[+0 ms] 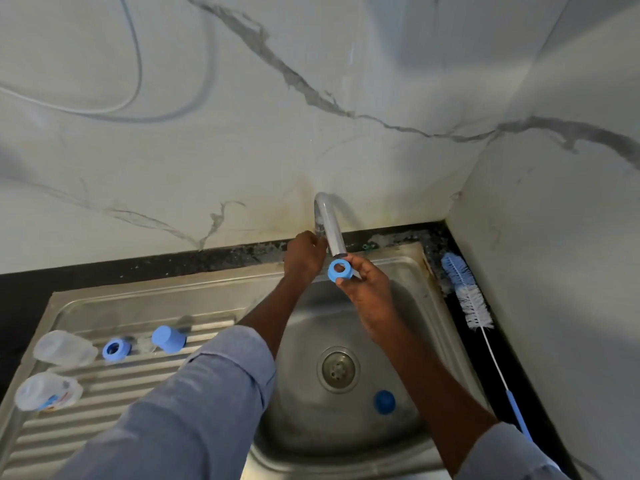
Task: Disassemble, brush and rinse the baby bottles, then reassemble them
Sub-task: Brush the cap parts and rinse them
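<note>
My right hand holds a blue bottle ring just under the spout of the tap. My left hand is closed around the tap's base, behind the spout. On the ribbed drainboard lie two clear bottle bodies, a second blue ring and a blue cap. A clear teat seems to sit between ring and cap. Another blue cap lies in the sink basin near the drain.
A long bottle brush with blue and white bristles lies on the dark counter to the right of the sink. Marble-patterned walls stand close behind and to the right. A cable hangs on the back wall.
</note>
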The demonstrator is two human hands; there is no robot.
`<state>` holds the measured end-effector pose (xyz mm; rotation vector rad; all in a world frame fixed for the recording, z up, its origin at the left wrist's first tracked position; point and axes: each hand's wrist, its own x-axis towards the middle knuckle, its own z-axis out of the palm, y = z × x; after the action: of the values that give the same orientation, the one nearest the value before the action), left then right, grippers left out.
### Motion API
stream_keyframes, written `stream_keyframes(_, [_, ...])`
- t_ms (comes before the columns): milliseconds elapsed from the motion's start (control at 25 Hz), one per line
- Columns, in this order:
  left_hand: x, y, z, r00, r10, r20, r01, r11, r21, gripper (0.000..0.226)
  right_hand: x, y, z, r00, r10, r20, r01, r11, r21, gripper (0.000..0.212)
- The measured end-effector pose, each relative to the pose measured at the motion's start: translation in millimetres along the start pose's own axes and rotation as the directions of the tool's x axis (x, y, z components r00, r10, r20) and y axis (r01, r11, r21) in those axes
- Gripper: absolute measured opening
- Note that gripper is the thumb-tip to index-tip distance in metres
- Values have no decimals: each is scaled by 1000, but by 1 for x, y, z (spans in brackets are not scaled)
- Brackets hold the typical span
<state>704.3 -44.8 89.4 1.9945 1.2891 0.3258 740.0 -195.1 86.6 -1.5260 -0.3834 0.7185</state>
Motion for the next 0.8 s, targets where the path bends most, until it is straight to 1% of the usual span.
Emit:
stream_keyframes(40, [3,-5,2,1000,3,1,-3,1000,7,20,1,4,0,1000,-9,28,9,1000,8,39])
stream_keyframes(80, [7,-13,5,1000,-25,1,25,1000,-4,19,2,7,0,999,-14,45,12,999,31,40])
stream_keyframes(120, [10,-22,8,996,-89,25,90,994,-58,18,2,9,2,998,-3,55,-1,997,83,40])
stream_keyframes(160, [12,-30,9,985,-160,70,169,975,-148,18,3,11,5,997,34,63,-44,985,167,40])
stream_keyframes(200, [13,-36,11,972,-207,112,228,949,-219,19,3,11,8,992,95,85,-116,951,287,38])
stream_keyframes(240, [13,-41,12,967,-220,132,248,931,-268,20,3,12,11,980,161,113,-194,893,406,33])
stream_keyframes(280, [14,-43,12,969,-209,131,239,928,-285,21,3,12,12,964,224,145,-267,818,509,28])
stream_keyframes(320, [15,-45,12,972,-192,136,224,932,-285,22,2,13,12,947,275,164,-319,757,570,25])
stream_keyframes(360, [15,-44,11,972,-177,155,214,938,-274,22,1,11,13,934,314,171,-353,728,587,24])
stream_keyframes(400, [15,-44,10,969,-168,181,213,939,-270,22,0,9,14,932,325,158,-357,756,549,23])
stream_keyframes(440, [15,-43,9,964,-167,207,221,936,-276,21,1,8,15,948,298,111,-316,839,443,22])
stream_keyframes(480, [15,-42,8,959,-171,225,231,933,-276,22,3,8,17,973,227,36,-229,936,267,27])
stream_keyframes(520, [16,-41,8,956,-176,233,237,933,-269,23,5,8,19,991,129,-36,-127,990,60,35])
stream_keyframes(560, [17,-40,8,954,-184,238,244,936,-255,23,6,6,22,996,31,-86,-39,994,-100,42])
stream_keyframes(600, [17,-38,8,951,-190,244,248,939,-236,22,7,4,25,991,-55,-126,32,983,-183,46])
stream_keyframes(640, [17,-38,7,949,-196,248,253,942,-221,21,7,3,27,982,-115,-149,84,976,-201,46])
stream_keyframes(680, [17,-37,6,947,-199,254,256,942,-217,19,6,2,29,978,-122,-167,95,982,-161,45])
stream_keyframes(760, [20,-38,6,943,-199,267,262,938,-226,16,-1,4,29,985,2,-174,0,1000,7,38])
stream_keyframes(800, [21,-39,6,943,-196,271,262,936,-235,17,-7,8,27,985,21,-173,-19,1000,17,35])
